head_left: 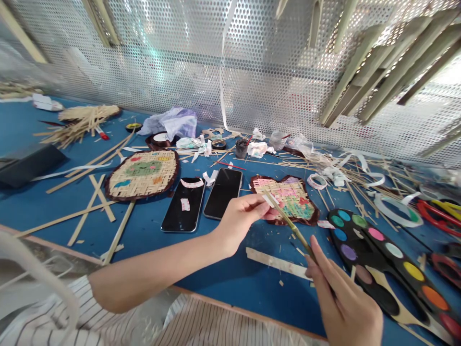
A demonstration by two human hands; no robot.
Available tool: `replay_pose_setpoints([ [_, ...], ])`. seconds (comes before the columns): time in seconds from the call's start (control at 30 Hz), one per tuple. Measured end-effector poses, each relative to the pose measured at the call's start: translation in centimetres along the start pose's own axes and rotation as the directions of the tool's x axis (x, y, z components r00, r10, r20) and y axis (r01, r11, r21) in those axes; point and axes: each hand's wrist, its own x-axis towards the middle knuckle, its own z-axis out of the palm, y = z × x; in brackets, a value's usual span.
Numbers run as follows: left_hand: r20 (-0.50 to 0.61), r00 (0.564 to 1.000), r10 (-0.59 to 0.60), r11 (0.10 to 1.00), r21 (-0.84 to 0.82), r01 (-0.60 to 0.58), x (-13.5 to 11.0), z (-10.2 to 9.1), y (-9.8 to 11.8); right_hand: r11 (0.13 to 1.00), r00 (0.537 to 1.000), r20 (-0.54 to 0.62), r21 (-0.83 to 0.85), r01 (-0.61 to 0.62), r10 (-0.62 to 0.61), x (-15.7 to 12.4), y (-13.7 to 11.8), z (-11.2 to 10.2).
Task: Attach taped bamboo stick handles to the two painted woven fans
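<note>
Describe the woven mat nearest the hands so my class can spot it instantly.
On the blue table, find two black phones side by side. Right of them, by the left hand and paint palette, lies the woven mat, smaller than the mat left of the phones, patched mostly pink and green.

No legible text in view.

Entry 1: phone (183,205), screen dark; no characters readable.
Entry 2: paper slip (185,204), on that phone's screen; faint pink marks, too small to read.
Entry 3: paper band (191,183), just above the phone; pink marks, unreadable.
Entry 4: woven mat (284,202), right of the phone; colored patches only, no readable lettering.
Entry 5: tape roll (133,127), far up and left of the phone; yellow center, any print too small to tell.
</note>
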Motion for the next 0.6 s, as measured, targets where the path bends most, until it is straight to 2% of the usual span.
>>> replay_pose_setpoints([
  [0.1, -0.025, 1.0, 0.017, 0.999, 0.046, -0.016, 0.0, -0.1, 0.0, 0.99, 0.996, 0.023, 0.11, -0.091, 0.089, 0.1, 0.2, 0.0],
  [0.23, -0.019, 0.999, 0.051, 0.997, 0.056, -0.05, -0.1, 0.0, 0.3, 0.972, 0.995, 0.043, 0.212, -0.099, 0.091, 0.2, 0.3, 0.0],
  [0.3, -0.026, 0.999, 0.038, 0.999, 0.04, -0.037, -0.2, 0.1, 0.4, 0.978, 0.997, 0.035, 0.192, -0.075, 0.069, 0.0, 0.3, 0.0],
  [0.47, -0.06, 0.998, 0.005, 0.999, 0.041, -0.002, -0.3, 0.2, 0.5, 0.999, 0.999, 0.009, 0.019, 0.049, -0.049, -0.7, 0.4, 0.0],
  [0.6, -0.021, 1.0, 0.014, 0.999, 0.033, -0.013, -0.3, 0.2, 0.4, 0.996, 0.997, -0.005, -0.033, 0.078, -0.079, -0.8, 0.5, 0.0],
])
